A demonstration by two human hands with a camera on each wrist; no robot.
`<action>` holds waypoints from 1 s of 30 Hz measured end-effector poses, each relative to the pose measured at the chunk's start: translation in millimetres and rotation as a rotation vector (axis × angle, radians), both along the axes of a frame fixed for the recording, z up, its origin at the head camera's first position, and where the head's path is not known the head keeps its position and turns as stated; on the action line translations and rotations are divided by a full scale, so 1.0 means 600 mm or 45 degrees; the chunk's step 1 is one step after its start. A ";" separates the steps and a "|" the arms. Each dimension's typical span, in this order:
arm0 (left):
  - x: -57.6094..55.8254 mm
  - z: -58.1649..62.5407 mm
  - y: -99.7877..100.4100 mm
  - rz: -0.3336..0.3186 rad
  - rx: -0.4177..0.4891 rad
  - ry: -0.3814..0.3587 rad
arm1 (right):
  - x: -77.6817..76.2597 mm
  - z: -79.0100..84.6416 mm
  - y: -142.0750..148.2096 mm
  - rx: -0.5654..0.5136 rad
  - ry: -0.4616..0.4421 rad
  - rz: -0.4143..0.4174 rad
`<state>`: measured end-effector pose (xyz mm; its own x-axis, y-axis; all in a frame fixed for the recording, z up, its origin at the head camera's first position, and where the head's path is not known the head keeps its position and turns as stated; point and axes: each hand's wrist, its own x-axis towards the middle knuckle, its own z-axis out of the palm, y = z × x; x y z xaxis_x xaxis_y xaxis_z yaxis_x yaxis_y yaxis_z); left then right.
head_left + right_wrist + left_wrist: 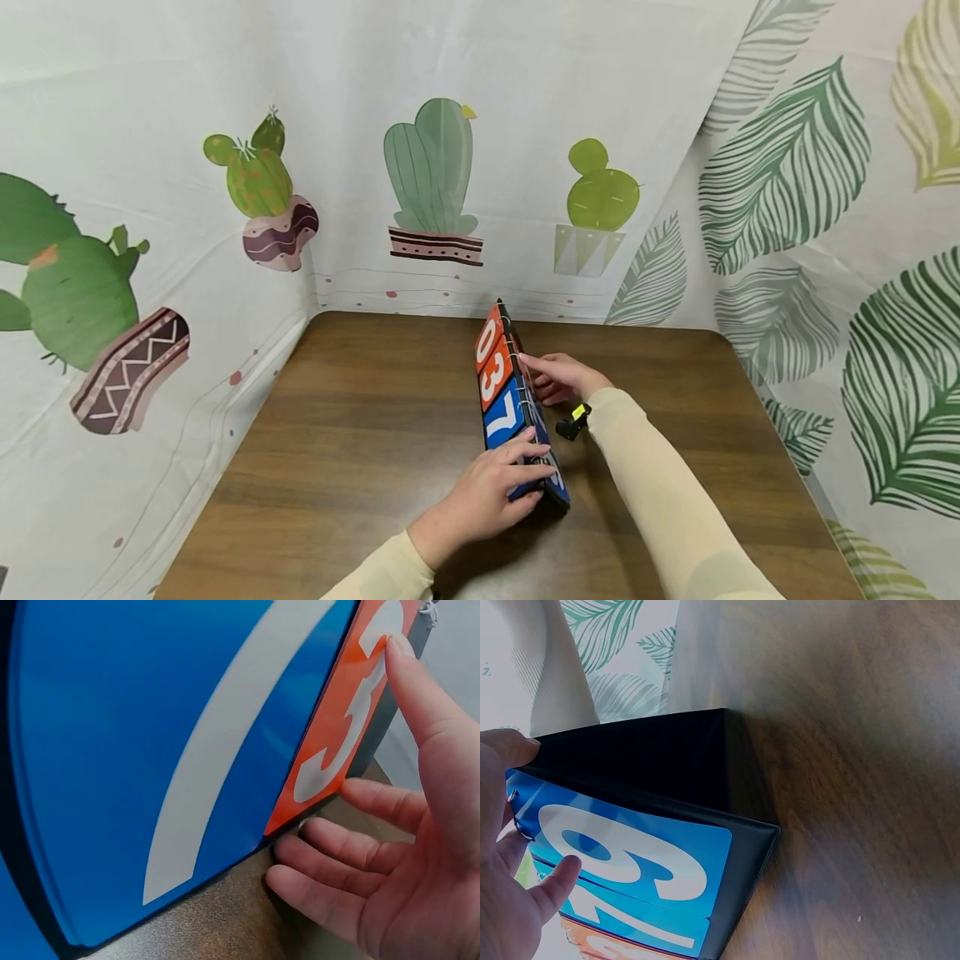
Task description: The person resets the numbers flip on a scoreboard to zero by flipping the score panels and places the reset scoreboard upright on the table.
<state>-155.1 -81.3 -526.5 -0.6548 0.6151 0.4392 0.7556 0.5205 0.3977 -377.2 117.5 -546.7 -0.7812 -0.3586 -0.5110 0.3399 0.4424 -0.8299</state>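
A tabletop flip scoreboard [502, 419] with a black frame stands like a tent on the table, its long ridge running away from me. Red cards reading 0 and 3 and a blue 7 show on its left face, held by rings along the ridge. My left hand [487, 493] grips the near end over the ridge, fingers on one side and thumb on the other. My right hand [561, 379] is at the right face. There its thumb touches a red 3 card [330, 750], and the index fingertip is at that card's lower edge, the other fingers loosely bent below.
The scoreboard stands on a brown wooden table [360, 400]. White cloth walls [345, 50] printed with cacti and leaves close off the back and sides. A small black device with a yellow mark [573, 422] sits at the right wrist.
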 end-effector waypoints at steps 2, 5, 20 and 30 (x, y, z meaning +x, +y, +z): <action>0.000 0.000 0.000 -0.005 0.000 0.007 | 0.003 -0.001 -0.001 0.013 -0.017 -0.017; 0.000 -0.002 0.000 -0.008 -0.004 0.027 | 0.006 -0.003 -0.003 0.019 -0.037 -0.030; -0.002 -0.002 -0.001 -0.016 -0.005 0.029 | 0.006 -0.003 -0.001 -0.041 -0.099 -0.008; -0.002 -0.004 -0.002 -0.020 -0.018 -0.003 | 0.004 -0.009 0.001 -0.006 -0.045 -0.225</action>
<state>-156.1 -82.5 -528.7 -0.6461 0.6314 0.4289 0.7628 0.5140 0.3924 -374.8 117.9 -552.1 -0.8137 -0.2201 -0.5379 0.4409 0.3693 -0.8181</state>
